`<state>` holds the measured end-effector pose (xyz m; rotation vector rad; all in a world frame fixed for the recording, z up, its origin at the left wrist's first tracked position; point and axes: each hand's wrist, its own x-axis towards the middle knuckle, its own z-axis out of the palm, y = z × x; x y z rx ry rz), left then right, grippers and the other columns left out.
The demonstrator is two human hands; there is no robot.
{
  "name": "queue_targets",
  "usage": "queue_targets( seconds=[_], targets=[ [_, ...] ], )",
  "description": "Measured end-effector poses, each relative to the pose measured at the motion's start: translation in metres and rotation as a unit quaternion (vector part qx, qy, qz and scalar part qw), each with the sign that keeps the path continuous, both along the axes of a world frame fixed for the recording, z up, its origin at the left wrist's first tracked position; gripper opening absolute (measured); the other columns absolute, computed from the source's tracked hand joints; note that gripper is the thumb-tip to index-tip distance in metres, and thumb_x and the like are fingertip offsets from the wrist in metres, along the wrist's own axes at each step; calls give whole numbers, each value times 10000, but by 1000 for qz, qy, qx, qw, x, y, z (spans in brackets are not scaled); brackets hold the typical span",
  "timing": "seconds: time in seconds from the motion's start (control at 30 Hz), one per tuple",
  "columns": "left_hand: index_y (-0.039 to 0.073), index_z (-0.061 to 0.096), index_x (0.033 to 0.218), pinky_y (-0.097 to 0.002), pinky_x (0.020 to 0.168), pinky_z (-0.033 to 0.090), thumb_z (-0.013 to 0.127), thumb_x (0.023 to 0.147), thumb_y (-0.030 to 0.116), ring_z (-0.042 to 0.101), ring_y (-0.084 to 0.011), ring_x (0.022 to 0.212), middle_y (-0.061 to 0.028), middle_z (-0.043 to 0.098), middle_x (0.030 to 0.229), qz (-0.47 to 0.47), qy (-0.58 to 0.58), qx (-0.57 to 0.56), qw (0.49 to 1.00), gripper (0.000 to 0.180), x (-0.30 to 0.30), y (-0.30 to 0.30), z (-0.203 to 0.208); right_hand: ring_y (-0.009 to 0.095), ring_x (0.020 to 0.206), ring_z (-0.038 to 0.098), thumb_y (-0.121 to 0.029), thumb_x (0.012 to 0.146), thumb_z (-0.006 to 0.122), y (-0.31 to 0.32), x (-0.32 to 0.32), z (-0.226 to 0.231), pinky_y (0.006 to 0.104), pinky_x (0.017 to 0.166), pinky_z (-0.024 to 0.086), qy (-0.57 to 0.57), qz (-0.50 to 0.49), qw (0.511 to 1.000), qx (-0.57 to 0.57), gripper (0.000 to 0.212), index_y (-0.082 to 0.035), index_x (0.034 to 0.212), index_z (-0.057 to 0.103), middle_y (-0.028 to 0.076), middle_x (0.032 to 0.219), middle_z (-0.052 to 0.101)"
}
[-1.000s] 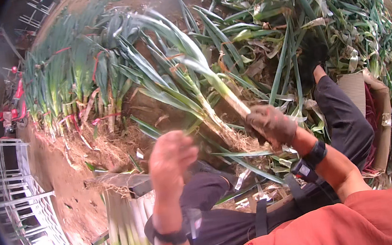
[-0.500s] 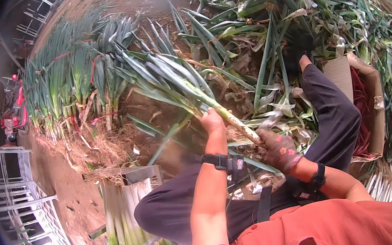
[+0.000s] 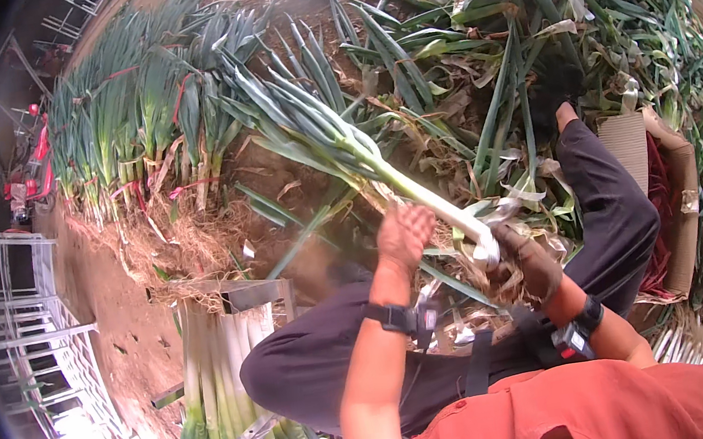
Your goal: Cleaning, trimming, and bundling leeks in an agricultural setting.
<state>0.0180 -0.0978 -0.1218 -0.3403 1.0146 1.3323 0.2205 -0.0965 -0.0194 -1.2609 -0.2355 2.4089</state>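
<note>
A long leek (image 3: 424,195) slants across the middle, green leaves at the far left and a bare white root end close to my knees. My left hand (image 3: 407,234) is bare and curled under the shaft, closed around its loose outer leaves; part of the grip is hidden. My right hand (image 3: 530,262), in a dark patterned glove, is beside the white end with its fingers bent. Brownish strips show below the glove, but blur hides what exactly the fingers hold.
Rooted leeks in tied bundles (image 3: 127,133) stand at the far left. Trimmed white-stemmed leeks (image 3: 220,370) lie in a metal frame (image 3: 255,294) by my left knee. Leaf waste (image 3: 472,53) is heaped ahead. A cardboard box (image 3: 681,194) with red ties stands right of my leg.
The leek's lower end has turned from brownish and rooted to clean white. My right hand has moved slightly right and down off the end; my left hand has shifted lower along the shaft.
</note>
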Motion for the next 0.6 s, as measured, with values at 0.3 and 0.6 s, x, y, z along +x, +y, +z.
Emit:
queue_targets(
  seconds=[0.3, 0.6],
  targets=[
    [49, 540, 1020, -415, 759, 517, 563, 854, 189, 634, -284, 848, -125, 642, 881, 89, 3, 41, 995, 219, -33, 41, -17, 69, 500, 454, -372, 923, 461, -17, 13, -12, 208, 440, 373, -61, 49, 996, 32, 370, -36, 1052, 549, 11, 700, 540],
    [0, 527, 951, -460, 749, 544, 520, 796, 96, 625, -333, 819, -205, 609, 875, 107, 20, -92, 990, 182, -33, 62, -2, 103, 610, 490, -273, 920, 483, -9, 6, -1, 249, 558, 418, -317, 240, 845, 358, 282, -15, 1002, 565, 36, 685, 526]
  ],
)
